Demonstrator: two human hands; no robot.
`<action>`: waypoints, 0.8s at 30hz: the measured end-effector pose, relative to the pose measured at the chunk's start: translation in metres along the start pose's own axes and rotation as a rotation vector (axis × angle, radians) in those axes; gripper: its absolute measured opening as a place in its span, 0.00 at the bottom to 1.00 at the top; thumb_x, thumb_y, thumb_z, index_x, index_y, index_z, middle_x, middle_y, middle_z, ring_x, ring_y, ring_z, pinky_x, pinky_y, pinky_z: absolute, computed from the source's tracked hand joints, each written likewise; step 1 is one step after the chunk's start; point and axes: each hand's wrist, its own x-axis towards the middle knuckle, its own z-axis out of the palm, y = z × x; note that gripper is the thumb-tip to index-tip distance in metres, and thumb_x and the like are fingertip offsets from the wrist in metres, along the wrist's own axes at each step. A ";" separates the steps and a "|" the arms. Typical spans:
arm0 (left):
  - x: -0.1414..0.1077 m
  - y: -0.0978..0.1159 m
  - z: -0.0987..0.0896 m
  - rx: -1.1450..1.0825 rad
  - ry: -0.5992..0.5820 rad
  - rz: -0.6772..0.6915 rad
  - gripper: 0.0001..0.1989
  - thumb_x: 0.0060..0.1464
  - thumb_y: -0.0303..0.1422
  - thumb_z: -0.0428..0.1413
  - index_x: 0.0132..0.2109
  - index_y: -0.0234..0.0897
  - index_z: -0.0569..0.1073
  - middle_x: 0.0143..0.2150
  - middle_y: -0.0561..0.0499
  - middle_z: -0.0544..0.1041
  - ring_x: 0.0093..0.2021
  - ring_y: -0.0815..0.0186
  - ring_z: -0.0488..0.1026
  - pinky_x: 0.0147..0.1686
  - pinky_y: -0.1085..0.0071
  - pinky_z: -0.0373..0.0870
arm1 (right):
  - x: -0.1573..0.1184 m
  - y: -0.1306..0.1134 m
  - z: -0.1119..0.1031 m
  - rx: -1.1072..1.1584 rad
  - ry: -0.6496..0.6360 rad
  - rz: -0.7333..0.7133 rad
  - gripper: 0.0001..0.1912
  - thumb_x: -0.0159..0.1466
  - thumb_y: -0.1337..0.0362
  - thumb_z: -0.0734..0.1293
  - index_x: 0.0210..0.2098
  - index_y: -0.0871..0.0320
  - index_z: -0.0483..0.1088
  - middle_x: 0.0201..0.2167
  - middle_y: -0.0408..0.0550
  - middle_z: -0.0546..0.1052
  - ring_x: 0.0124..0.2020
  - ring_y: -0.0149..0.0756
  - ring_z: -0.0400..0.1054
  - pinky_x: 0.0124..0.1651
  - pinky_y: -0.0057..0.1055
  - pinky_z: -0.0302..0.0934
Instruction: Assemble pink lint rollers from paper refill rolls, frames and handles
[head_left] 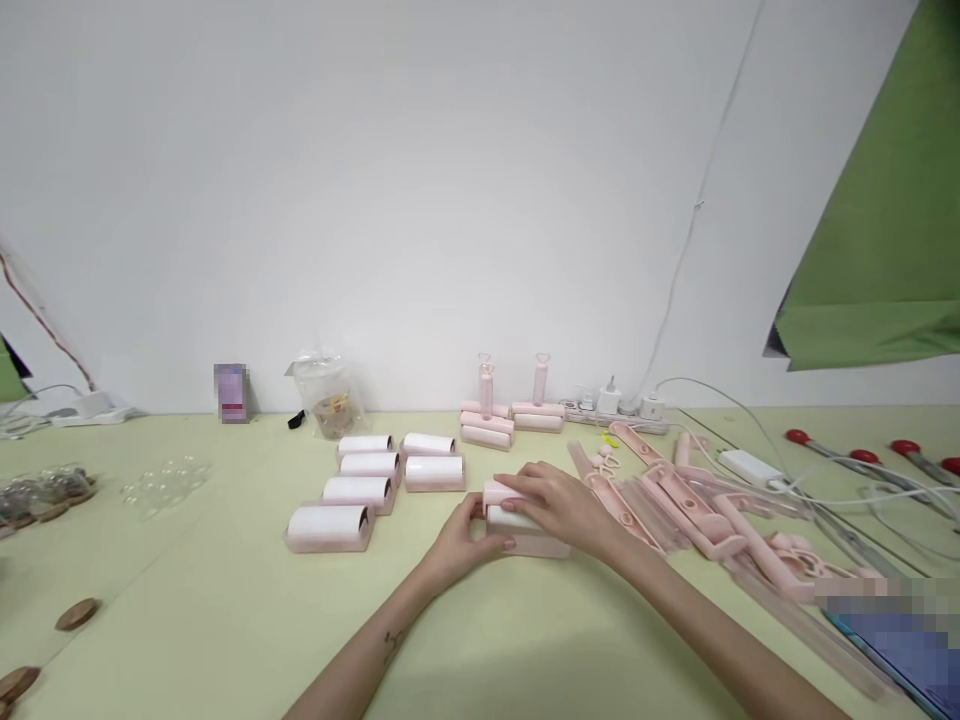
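In front of me is a lint roller (512,522) with a white roll and a pink top piece, set in a pale pinkish tray on the table. My left hand (466,540) grips its left end, thumb along the near side. Across the top lies my right hand (561,505), fingers curled over the pink piece and hiding its right part. To the left, several white rolls (330,523) rest in similar trays. Finished-looking pink lint rollers with upright handles (487,400) stand near the wall. Loose pink parts (682,505) are heaped beside my right forearm.
A power strip (645,425) with chargers and cables runs along the wall at right. Red-tipped tools (862,458) and a phone (900,650) lie far right. A plastic bag (326,395), clear beads (166,483) and wooden discs (78,614) are at left.
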 end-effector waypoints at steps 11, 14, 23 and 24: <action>0.000 0.001 -0.001 0.020 0.016 -0.031 0.27 0.41 0.36 0.60 0.49 0.37 0.61 0.44 0.47 0.69 0.46 0.58 0.65 0.44 0.66 0.62 | -0.008 0.003 0.003 -0.066 0.032 0.153 0.18 0.61 0.53 0.56 0.47 0.51 0.66 0.43 0.48 0.68 0.43 0.38 0.62 0.42 0.32 0.58; -0.002 0.002 -0.001 0.037 0.018 -0.056 0.30 0.41 0.37 0.60 0.51 0.38 0.59 0.45 0.47 0.69 0.48 0.59 0.64 0.46 0.67 0.61 | -0.010 0.024 -0.032 -0.164 0.043 0.301 0.15 0.63 0.61 0.54 0.39 0.57 0.70 0.40 0.50 0.71 0.41 0.39 0.64 0.40 0.32 0.57; -0.004 0.005 -0.002 0.120 -0.053 -0.039 0.22 0.41 0.37 0.59 0.44 0.38 0.63 0.41 0.50 0.68 0.43 0.61 0.65 0.40 0.70 0.63 | -0.039 0.073 -0.064 -0.412 -0.313 0.804 0.11 0.61 0.59 0.61 0.33 0.61 0.68 0.30 0.44 0.72 0.28 0.29 0.66 0.33 0.31 0.62; -0.004 0.005 -0.002 0.123 -0.052 -0.038 0.22 0.42 0.37 0.59 0.44 0.38 0.62 0.40 0.50 0.68 0.43 0.61 0.65 0.40 0.71 0.63 | -0.040 0.073 -0.061 -0.420 -0.334 0.826 0.11 0.62 0.59 0.60 0.35 0.61 0.67 0.32 0.44 0.72 0.29 0.29 0.67 0.34 0.32 0.62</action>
